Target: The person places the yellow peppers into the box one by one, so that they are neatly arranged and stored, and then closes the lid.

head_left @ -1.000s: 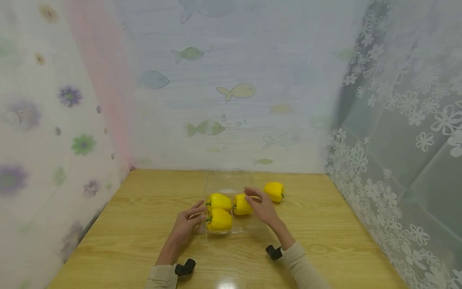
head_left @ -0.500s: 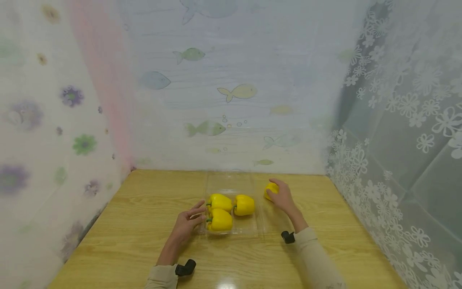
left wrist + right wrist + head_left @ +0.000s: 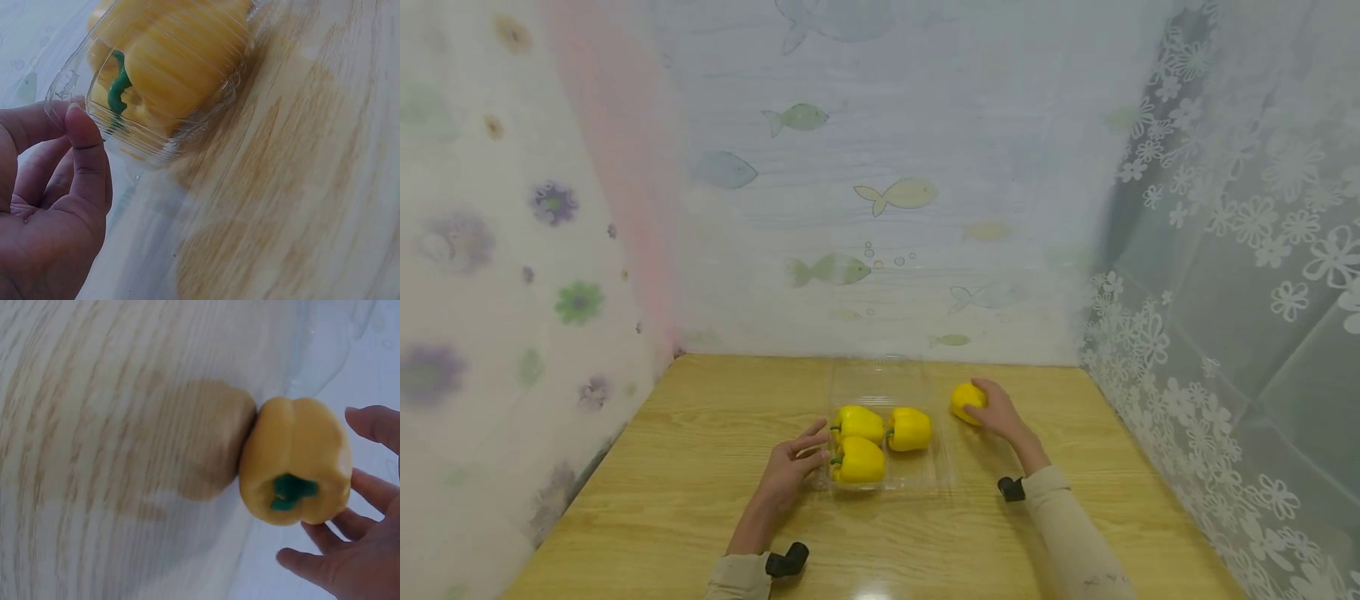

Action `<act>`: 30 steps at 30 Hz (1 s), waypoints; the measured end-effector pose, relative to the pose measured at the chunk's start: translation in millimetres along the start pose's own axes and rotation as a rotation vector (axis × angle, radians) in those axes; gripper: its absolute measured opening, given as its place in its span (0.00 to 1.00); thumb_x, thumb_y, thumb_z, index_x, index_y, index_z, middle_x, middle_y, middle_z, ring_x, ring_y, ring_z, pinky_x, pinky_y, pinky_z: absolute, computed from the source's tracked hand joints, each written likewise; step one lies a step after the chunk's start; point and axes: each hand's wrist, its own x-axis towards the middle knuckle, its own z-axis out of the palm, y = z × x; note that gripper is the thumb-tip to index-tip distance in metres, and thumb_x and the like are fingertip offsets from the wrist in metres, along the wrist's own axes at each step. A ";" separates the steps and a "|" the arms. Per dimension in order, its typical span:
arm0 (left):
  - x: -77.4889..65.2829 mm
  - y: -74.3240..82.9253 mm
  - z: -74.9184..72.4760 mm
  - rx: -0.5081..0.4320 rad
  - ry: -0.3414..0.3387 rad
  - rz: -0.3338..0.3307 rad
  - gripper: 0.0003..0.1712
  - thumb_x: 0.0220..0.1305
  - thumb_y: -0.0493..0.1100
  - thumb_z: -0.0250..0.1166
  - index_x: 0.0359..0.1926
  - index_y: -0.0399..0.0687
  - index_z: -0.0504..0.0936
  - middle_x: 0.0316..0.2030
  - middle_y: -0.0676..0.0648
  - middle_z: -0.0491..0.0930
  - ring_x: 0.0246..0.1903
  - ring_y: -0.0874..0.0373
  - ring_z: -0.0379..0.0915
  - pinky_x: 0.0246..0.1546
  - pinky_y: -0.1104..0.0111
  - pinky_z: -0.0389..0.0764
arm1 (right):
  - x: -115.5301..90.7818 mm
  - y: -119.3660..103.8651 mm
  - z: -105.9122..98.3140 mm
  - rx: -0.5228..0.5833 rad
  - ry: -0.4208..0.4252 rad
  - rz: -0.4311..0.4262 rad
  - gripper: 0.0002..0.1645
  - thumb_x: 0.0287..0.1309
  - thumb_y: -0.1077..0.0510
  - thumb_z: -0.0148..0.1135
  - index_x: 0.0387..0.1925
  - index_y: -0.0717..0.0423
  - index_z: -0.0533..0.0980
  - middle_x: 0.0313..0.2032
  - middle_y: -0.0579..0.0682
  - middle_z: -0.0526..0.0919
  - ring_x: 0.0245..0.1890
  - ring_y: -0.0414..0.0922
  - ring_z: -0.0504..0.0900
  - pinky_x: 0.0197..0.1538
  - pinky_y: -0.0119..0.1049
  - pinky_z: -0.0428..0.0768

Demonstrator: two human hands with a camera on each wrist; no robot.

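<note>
A clear plastic clamshell box (image 3: 917,477) lies on the table with its lid tipped back. Inside sit three yellow bell peppers: one back left (image 3: 859,423), one front left (image 3: 859,461), one at the right (image 3: 910,429). My left hand (image 3: 786,471) pinches the box's left rim between thumb and fingers, as the left wrist view shows. To the right of the box, my right hand (image 3: 1000,412) is at another yellow bell pepper (image 3: 294,456). Its spread fingers touch that pepper's side, while the thumb stands slightly off it. The pepper's green stem faces the right wrist camera.
The wooden table (image 3: 700,467) reaches back to a curtain printed with fish (image 3: 895,193). Flowered curtains hang at the left (image 3: 576,300) and right (image 3: 1251,217). Black wrist mounts (image 3: 787,560) stick out from both sleeves.
My right hand has gone from the pepper in the box to the one outside, and has since shifted slightly right around it. My left hand has stayed at the box's rim.
</note>
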 end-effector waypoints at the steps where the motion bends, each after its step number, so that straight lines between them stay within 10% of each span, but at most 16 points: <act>1: -0.2 0.1 0.3 0.002 0.000 0.004 0.22 0.69 0.28 0.62 0.62 0.23 0.75 0.76 0.41 0.61 0.71 0.36 0.61 0.50 0.75 0.80 | -1.2 -1.1 -1.3 -0.003 -0.012 0.002 0.37 0.64 0.63 0.63 0.68 0.79 0.63 0.66 0.77 0.67 0.68 0.73 0.64 0.69 0.65 0.63; 14: -1.0 0.6 2.8 0.007 0.018 0.000 0.22 0.68 0.27 0.62 0.62 0.24 0.76 0.76 0.41 0.62 0.70 0.37 0.63 0.49 0.75 0.80 | -22.9 -20.7 -27.1 -0.001 -0.105 0.147 0.31 0.70 0.59 0.61 0.67 0.74 0.68 0.54 0.73 0.80 0.52 0.66 0.80 0.50 0.55 0.83; 30: -4.4 6.6 4.8 0.095 0.053 -0.005 0.19 0.68 0.31 0.64 0.59 0.28 0.80 0.74 0.42 0.65 0.69 0.37 0.66 0.52 0.73 0.80 | -22.6 -0.6 -12.5 0.269 -0.280 0.029 0.44 0.72 0.53 0.60 0.78 0.67 0.52 0.75 0.74 0.53 0.72 0.75 0.56 0.69 0.67 0.63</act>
